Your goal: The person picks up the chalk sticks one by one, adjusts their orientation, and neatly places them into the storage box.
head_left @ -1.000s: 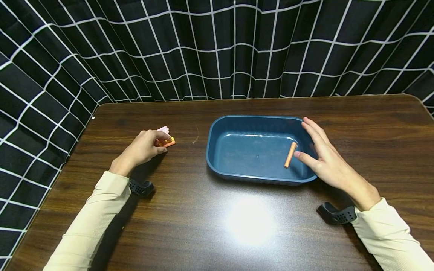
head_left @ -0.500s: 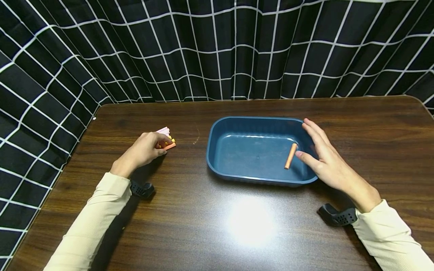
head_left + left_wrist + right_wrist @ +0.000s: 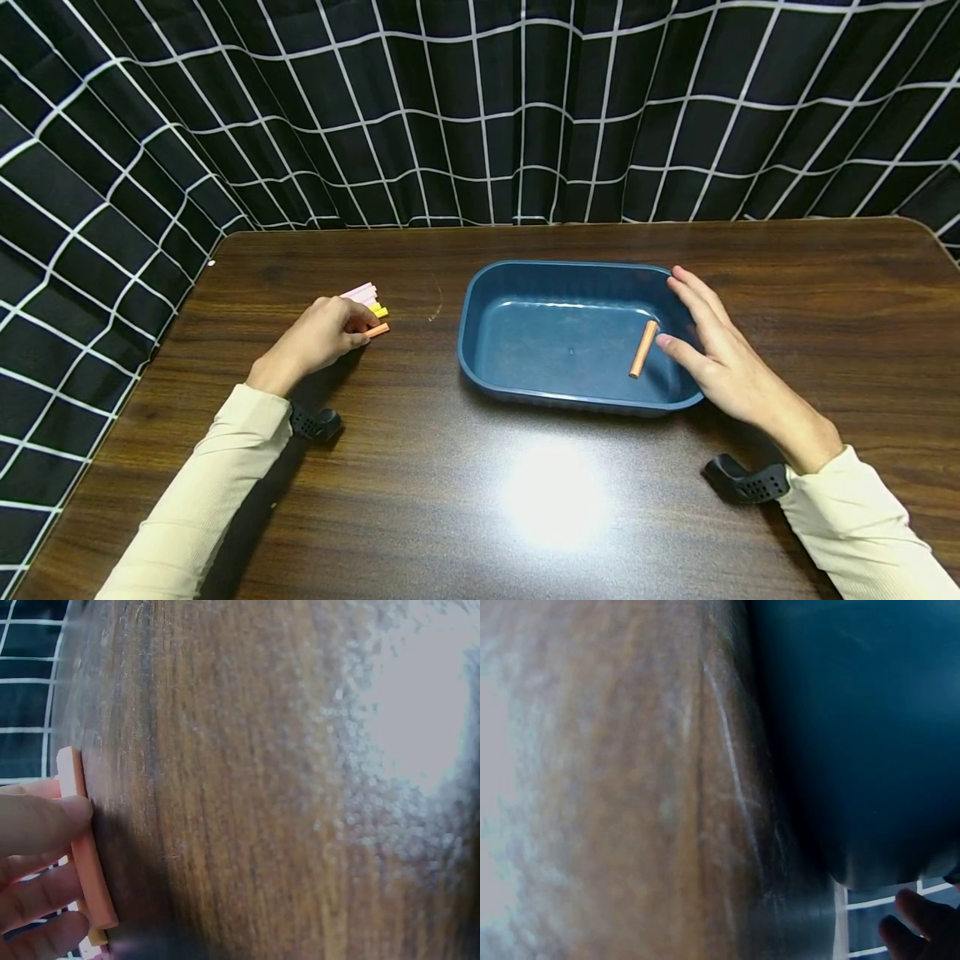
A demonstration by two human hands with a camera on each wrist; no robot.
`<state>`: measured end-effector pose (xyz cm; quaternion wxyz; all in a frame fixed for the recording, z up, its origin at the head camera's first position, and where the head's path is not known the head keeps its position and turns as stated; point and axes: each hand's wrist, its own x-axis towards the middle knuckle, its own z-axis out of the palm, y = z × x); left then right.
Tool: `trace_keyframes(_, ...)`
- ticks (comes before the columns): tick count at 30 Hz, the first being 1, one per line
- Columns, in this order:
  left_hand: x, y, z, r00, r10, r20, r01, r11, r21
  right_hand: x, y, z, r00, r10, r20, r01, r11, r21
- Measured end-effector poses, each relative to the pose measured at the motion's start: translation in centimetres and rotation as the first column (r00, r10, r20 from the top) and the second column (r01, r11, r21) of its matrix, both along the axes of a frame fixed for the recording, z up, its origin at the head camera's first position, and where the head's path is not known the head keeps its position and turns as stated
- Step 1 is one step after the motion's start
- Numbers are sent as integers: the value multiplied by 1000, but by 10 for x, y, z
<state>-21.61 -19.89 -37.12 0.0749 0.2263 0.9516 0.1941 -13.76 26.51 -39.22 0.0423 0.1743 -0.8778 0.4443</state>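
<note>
In the head view, my left hand (image 3: 311, 340) is low over the left of the table, its thumb and fingers pinching an orange chalk stick (image 3: 377, 331). The left wrist view shows the thumb lying across this orange stick (image 3: 91, 877). Just behind it are yellow chalk sticks (image 3: 380, 312) and pink ones (image 3: 362, 293), partly hidden by the hand. My right hand (image 3: 723, 367) rests with straight fingers at the right end of a blue plastic basin (image 3: 555, 403), thumb over the inside. Another orange chalk stick (image 3: 643, 349) lies in the basin, near that thumb.
The brown wooden table (image 3: 420, 467) carries a bright glare in front of the basin. A black curtain with white grid lines (image 3: 495, 117) hangs behind it and along the left. Black bands (image 3: 315, 422) are on both wrists.
The orange chalk stick at my left hand has shifted slightly toward me, apart from the yellow ones. My right hand stays at the basin.
</note>
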Motion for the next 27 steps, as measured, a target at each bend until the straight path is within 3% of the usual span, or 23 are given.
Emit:
trace_keyframes(11,2,1,2,999,-19,30,18,999,43,0,-1,0,1000,3,-4,-3,1000,-6)
trace_keyframes(27,-2,11,12,996,-74,-44,79,991,108,0,-1,-1,1000,-9,-16,9,1000,4)
